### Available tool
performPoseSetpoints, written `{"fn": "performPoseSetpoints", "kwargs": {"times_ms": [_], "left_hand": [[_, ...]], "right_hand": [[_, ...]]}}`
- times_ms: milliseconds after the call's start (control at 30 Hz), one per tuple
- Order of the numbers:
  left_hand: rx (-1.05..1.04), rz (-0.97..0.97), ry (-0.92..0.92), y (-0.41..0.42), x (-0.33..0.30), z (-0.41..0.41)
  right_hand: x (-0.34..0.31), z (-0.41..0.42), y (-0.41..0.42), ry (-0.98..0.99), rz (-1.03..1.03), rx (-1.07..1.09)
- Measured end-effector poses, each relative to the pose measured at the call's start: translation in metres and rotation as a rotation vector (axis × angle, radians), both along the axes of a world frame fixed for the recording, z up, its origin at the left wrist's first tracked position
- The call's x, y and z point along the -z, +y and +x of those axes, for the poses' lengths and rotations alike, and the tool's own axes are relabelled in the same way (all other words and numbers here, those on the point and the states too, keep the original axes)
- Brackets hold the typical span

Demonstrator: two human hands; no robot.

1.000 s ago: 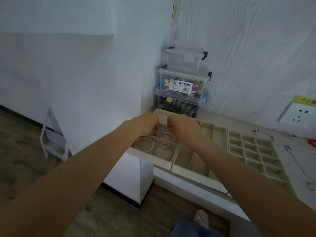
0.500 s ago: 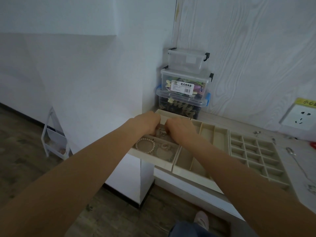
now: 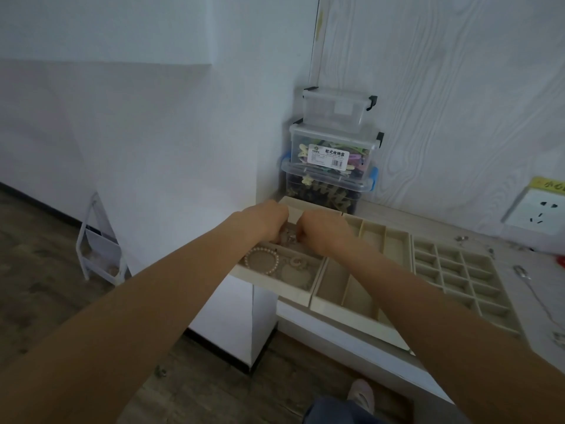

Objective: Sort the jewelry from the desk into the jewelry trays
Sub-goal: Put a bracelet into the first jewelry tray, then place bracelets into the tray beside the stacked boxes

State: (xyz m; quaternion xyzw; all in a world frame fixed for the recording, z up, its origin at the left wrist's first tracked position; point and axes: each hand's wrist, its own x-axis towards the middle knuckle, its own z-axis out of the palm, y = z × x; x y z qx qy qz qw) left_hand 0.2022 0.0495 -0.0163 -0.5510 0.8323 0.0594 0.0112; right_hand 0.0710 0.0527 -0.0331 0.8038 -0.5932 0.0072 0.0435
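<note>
Hovering over left jewelry tray (image 3: 276,290): left hand (image 3: 265,221) and right hand (image 3: 321,229), fingers curled, small silver piece (image 3: 289,239) seen between them; whether pinched cannot be told. Pearl bracelet (image 3: 262,261) lying in same tray. Necklace chain (image 3: 535,296) left on desk (image 3: 544,270).

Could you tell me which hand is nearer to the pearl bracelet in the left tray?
Left. The left hand sits just behind the pearl bracelet; the right hand is farther off, behind and to its right.

Both arms outstretched, L hand (image 3: 265,220) & R hand (image 3: 321,229) fingers curled, near-touching.
</note>
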Motion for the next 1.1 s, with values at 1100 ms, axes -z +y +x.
{"fn": "performPoseSetpoints", "kwargs": {"times_ms": [1100], "left_hand": [[-0.037, -0.132, 0.136, 0.012, -0.004, -0.017]], "right_hand": [[-0.024, -0.042, 0.036, -0.499, 0.07, 0.045]]}}
